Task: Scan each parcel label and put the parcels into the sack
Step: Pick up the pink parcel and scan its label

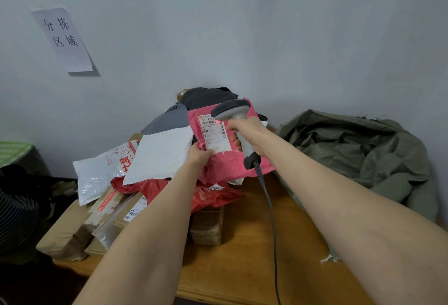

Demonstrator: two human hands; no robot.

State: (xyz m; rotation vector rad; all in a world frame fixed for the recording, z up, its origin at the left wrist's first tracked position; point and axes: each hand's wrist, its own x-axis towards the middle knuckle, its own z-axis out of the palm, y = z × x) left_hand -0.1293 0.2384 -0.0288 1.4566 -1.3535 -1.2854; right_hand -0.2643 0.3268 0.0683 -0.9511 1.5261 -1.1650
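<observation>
The left hand [198, 156] pinches the pink parcel [226, 166] at its seven o'clock corner, thumb in front, the fingers hidden behind the bag. The right hand [252, 132] is wrapped round the scanner [231, 109], whose head covers the label [215, 136] at two o'clock; the small print is unreadable. The sack [358, 149] lies crumpled at the parcel's three o'clock, its mouth indiscernible. The cable [269, 207] leaves the frame at six o'clock.

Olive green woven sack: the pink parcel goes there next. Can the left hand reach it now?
Probably not directly: the right hand gripping the grey scanner lies between the left hand and the sack.
</observation>
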